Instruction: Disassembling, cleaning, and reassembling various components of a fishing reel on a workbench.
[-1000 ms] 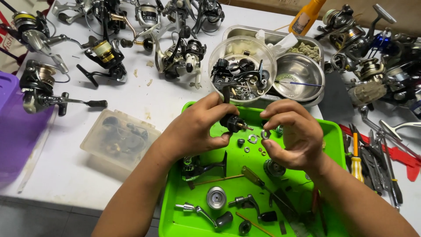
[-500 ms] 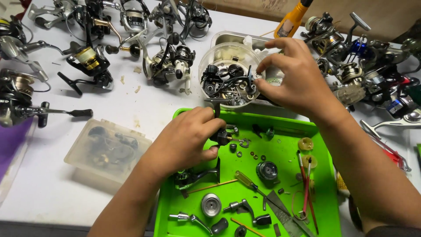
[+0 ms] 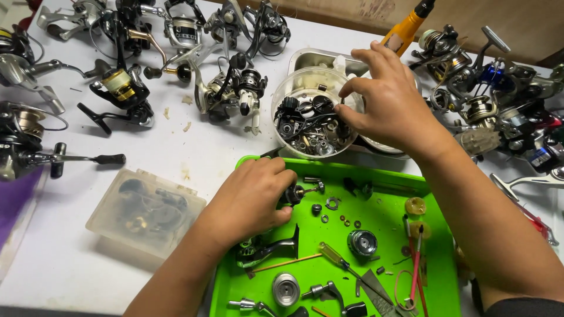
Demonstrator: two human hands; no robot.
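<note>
right hand (image 3: 390, 105) now dips into clear tub (image 3: 294, 88); left hand (image 3: 252, 196) grips small part (image 3: 292, 194).

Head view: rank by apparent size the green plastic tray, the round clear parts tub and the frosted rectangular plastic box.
1. Green plastic tray
2. Frosted rectangular plastic box
3. Round clear parts tub, only slightly smaller and farther from the camera, so unsure.

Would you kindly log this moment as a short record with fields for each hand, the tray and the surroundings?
left hand: grips a small black reel part over the green tray
right hand: fingertips in the clear round tub of small parts
tray contents: washers, a spool, a screwdriver
surroundings: fishing reels on a white table
</note>
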